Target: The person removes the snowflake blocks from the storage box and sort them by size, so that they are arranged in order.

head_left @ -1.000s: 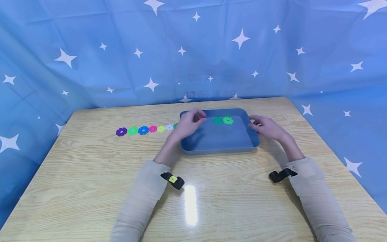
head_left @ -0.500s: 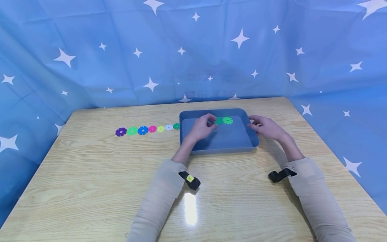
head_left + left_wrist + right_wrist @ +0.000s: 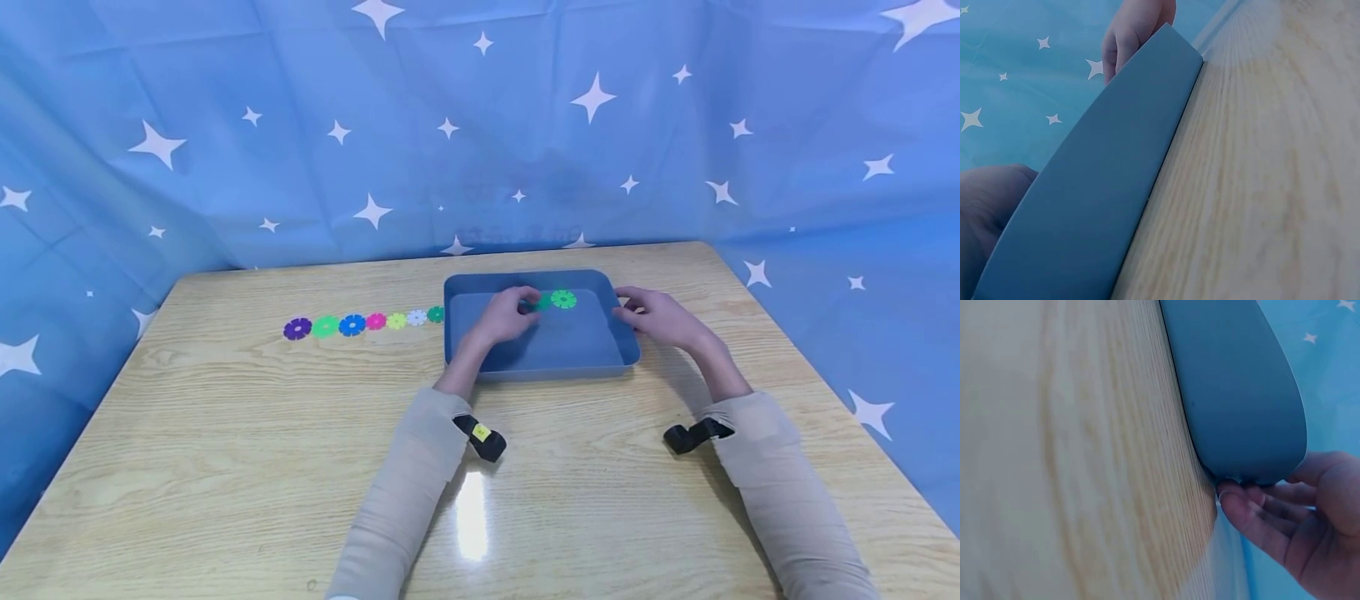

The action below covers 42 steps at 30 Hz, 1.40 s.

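Note:
Inside the blue-grey tray, my left hand bends its fingers at the dark green notched disc. The fingertips are partly hidden, so I cannot tell whether they pinch the disc. A bright green disc lies just right of it. At the tray's right wall, my right hand grips the edge. In the right wrist view, that hand has curled fingers against the outer wall of the tray. The left wrist view shows mostly the tray's front wall, which hides the left fingers.
Left of the tray, several flower-shaped discs lie in a row on the wooden table. It runs from a purple disc to a dark green one beside the tray wall. A blue starred curtain hangs behind.
My left hand has moved right from the tray's left edge to the dark green disc inside, uncovering the last disc of the row. My right hand has stayed at the tray.

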{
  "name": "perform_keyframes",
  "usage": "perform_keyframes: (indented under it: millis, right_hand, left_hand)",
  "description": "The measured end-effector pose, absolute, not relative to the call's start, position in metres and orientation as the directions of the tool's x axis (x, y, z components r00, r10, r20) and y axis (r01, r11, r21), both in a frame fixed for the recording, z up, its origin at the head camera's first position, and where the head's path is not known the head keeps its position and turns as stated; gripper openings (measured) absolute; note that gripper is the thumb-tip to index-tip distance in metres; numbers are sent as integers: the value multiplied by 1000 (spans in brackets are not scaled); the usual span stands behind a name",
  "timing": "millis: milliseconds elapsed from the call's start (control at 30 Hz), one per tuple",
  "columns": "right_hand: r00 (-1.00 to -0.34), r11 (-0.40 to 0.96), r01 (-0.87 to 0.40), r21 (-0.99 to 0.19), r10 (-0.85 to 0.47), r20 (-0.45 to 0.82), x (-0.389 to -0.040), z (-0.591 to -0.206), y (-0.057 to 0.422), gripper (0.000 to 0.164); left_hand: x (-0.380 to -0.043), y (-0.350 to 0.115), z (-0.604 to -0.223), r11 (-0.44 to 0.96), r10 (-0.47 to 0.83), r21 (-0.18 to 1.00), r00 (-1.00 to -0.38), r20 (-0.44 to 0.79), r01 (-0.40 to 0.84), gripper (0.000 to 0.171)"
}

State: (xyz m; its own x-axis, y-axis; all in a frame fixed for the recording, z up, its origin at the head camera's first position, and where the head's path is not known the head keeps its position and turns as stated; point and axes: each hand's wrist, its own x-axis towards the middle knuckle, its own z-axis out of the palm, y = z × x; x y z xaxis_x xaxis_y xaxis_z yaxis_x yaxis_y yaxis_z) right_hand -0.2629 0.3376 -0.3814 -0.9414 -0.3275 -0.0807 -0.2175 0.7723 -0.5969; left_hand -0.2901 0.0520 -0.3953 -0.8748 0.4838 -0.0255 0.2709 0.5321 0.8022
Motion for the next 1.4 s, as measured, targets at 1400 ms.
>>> perform_keyframes:
  millis: [1400]
  right_hand:
    - [-944,767,-199,-610,-318,-91,-262,-380,336,57]
  left_hand:
    - [-293,14,-384,432,398,873,-916,39,225,19]
